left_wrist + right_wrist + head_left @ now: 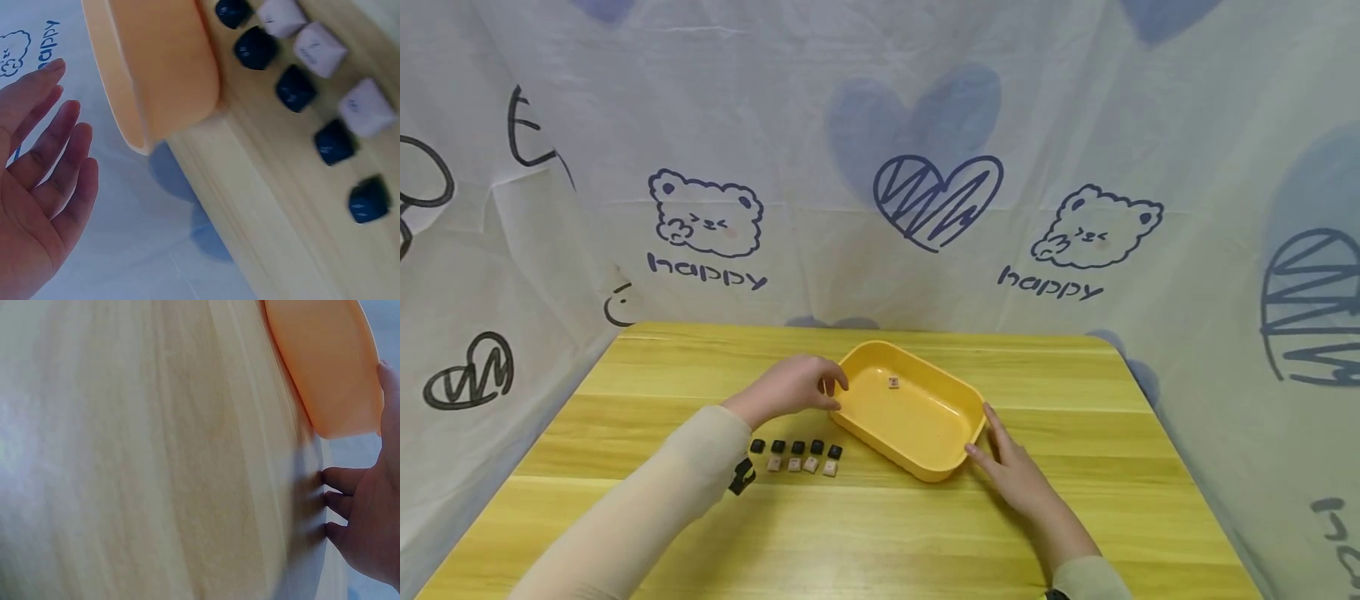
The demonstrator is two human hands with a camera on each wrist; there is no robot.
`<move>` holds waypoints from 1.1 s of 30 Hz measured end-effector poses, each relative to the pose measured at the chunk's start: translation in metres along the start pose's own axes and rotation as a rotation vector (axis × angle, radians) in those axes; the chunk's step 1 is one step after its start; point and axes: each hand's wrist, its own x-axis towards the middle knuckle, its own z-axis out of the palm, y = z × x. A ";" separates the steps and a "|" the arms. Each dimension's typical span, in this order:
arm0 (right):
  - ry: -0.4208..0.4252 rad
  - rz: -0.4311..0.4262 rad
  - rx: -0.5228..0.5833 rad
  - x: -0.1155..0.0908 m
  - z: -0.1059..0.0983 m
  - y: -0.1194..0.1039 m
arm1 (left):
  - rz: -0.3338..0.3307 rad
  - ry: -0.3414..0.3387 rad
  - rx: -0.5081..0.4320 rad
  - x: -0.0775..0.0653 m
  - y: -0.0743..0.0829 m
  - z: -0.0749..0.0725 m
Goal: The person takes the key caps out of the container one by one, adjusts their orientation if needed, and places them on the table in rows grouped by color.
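A yellow plastic tray (895, 425) sits at an angle on the table, with one pale keycap (893, 382) inside it. My left hand (793, 387) is by the tray's left end. In the left wrist view its fingers (65, 150) are spread, apart from the tray (175, 69), and hold nothing. At the tray's right end my right hand (1011, 467) touches the rim with fingers spread along it. The right wrist view has its thumb at the tray wall (331, 369) and other fingertips down near the table.
Left of the tray, in front of my left forearm, lie a row of black keycaps (798, 447) and a row of pale keycaps (794, 464). The wooden table (880, 542) ends at a patterned white cloth (820, 250) behind it.
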 end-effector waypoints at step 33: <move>0.026 -0.015 -0.001 -0.001 0.000 -0.001 | 0.184 -0.286 0.143 0.109 0.017 0.020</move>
